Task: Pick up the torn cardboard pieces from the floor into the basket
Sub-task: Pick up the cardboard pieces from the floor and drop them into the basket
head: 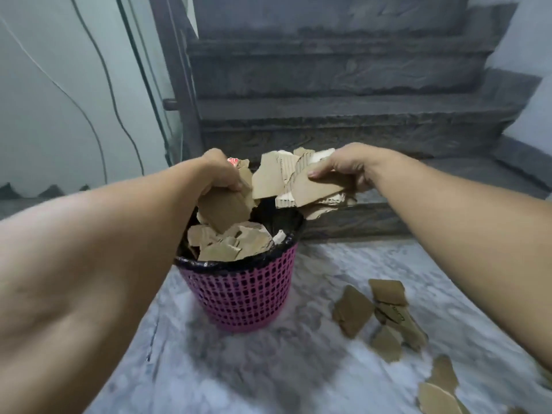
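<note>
A pink mesh basket (245, 294) with a black liner stands on the marble floor, holding several torn brown cardboard pieces (236, 242). Over its left rim, my left hand (219, 171) grips a bunch of cardboard pieces (224, 209) that hang into the opening. My right hand (343, 168) holds a larger stack of torn cardboard (286, 182) above the basket's back right rim. More loose cardboard pieces (382, 315) lie on the floor to the right of the basket, and others (439, 389) near the lower right edge.
Dark stone stairs (343, 115) rise directly behind the basket. A pale wall with cables (98, 64) and a glass panel stands at the left. The grey marble floor (239, 369) spreads in front of the basket.
</note>
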The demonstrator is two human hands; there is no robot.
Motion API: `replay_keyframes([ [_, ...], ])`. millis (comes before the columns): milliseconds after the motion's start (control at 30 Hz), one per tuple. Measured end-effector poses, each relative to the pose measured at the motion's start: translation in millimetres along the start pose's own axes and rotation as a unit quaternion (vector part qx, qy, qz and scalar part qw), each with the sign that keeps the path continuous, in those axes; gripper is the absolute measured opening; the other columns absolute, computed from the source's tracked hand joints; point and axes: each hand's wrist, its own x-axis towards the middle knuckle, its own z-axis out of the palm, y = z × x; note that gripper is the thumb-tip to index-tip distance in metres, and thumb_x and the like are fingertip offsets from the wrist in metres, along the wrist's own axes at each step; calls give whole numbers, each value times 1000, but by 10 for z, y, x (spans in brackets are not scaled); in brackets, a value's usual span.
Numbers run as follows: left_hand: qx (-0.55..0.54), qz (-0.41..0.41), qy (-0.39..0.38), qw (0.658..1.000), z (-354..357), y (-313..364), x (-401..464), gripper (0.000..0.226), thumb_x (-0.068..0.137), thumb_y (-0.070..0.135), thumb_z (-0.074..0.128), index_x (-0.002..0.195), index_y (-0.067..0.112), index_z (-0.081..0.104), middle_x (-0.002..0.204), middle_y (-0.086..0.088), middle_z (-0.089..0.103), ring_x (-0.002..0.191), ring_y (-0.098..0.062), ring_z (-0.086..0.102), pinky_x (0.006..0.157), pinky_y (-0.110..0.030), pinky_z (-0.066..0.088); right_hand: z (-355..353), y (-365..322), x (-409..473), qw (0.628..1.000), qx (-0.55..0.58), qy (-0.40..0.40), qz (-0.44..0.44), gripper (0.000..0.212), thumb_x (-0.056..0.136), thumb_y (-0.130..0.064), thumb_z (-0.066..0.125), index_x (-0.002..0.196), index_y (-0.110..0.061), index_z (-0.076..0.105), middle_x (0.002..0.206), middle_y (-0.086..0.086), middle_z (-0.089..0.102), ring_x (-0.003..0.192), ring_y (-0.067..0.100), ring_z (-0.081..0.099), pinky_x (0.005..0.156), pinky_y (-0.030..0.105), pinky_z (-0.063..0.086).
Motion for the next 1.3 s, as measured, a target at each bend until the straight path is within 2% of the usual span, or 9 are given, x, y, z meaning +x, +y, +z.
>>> replay_keyframes([
  [100,-20,-35,24,999,-110,-394,17,33,80,13,68,107,1,55,90,-14,59,85,-29,60,74,-39,54,513,-196,178,999,29,13,14,12,77,-7,77,87,-7,69,79,10,71,52,22,66,44,27,50],
  [267,-61,-69,-69,993,5,-836,3,52,74,25,80,113,0,58,118,-20,58,109,-39,58,87,-47,52,1057,-154,404,999,-10,38,-20,11,84,-6,66,95,-7,62,104,13,61,94,31,63,74,38,53],
  [367,-40,-56,-65,996,103,-970,7,57,75,28,81,115,-4,57,116,-16,57,108,-35,58,79,-37,48,1107,-15,507,998,-6,65,-20,40,84,-6,66,122,0,57,121,17,61,114,34,61,92,41,54],
  [600,-54,28,-40,997,286,-729,-37,37,77,22,80,106,4,64,101,-14,66,95,-29,64,82,-42,57,630,191,221,991,91,95,-3,7,88,4,61,90,0,57,82,14,62,63,22,57,57,31,58],
  [700,-83,84,-56,991,443,-420,-174,23,79,21,78,91,10,62,89,-12,67,88,-25,66,81,-43,59,323,357,-93,992,59,107,15,9,90,-1,63,83,2,59,81,17,63,72,25,64,71,42,60],
  [800,-95,142,-68,983,627,-46,-381,18,79,18,78,80,10,62,81,-13,67,75,-25,65,74,-40,58,12,622,-419,993,31,94,64,20,90,-7,66,105,5,61,97,20,68,91,29,70,84,48,58],
  [967,-80,237,-90,964,1100,480,-726,22,76,27,79,83,7,71,68,-6,65,67,-20,60,61,-28,47,-447,1372,-850,984,-36,101,139,28,88,-13,70,111,1,63,109,18,66,96,27,71,78,44,60],
  [1133,11,251,-185,950,1855,605,-865,29,77,27,80,94,8,68,85,-11,68,69,-20,63,60,-31,52,-594,2296,-1049,967,-108,61,223,41,81,-17,78,115,0,62,117,15,64,103,26,65,81,50,58],
  [1300,144,234,-258,926,3024,376,-1006,70,70,35,84,129,13,55,125,-7,59,103,-22,57,83,-30,47,-449,3382,-1220,939,-170,-2,299,64,74,-24,85,126,-3,55,117,11,59,102,26,60,83,52,57],
])
